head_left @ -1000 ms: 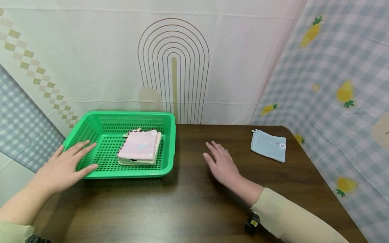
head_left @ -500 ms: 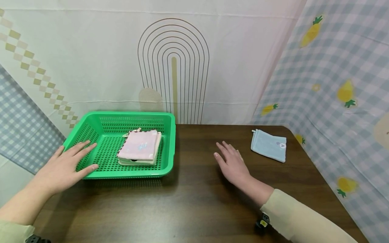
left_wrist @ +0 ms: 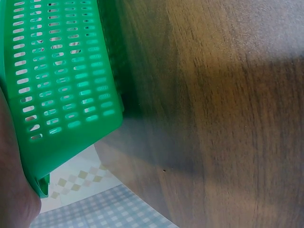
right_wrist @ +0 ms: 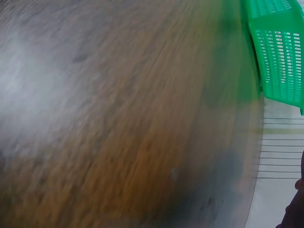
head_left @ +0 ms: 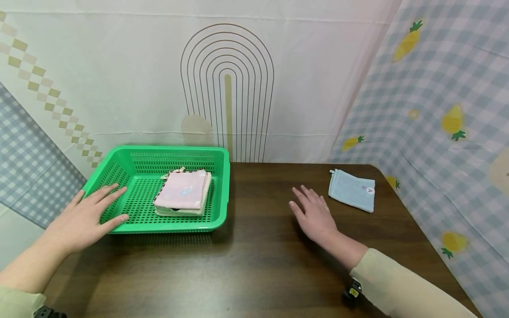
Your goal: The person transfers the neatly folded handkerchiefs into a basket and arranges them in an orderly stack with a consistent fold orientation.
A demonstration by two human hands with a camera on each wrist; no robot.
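My left hand (head_left: 87, 218) rests over the near-left corner of a green plastic basket (head_left: 228, 190), fingers straight and spread. Inside the basket lies a small stack of folded cloths, a pink square towel (head_left: 180, 190) on top and cream-coloured cloth beneath. In the left wrist view the hand's edge touches the basket rim (left_wrist: 35, 178). Over the table between the basket and a light blue folded towel (head_left: 351, 191), my right hand (head_left: 316, 216) reaches out with straight fingers and holds nothing. The blue towel lies flat at the right, just beyond that hand.
Everything stands on a dark brown wooden table (head_left: 246, 265). A white curtain (head_left: 310, 79) with arch lines hangs along its back edge. Blue checked cloth with fruit prints (head_left: 429, 168) closes off the right side.
My right hand has moved to the right across the table, nearer the blue towel. The left hand, the basket and the cloths have stayed in place.
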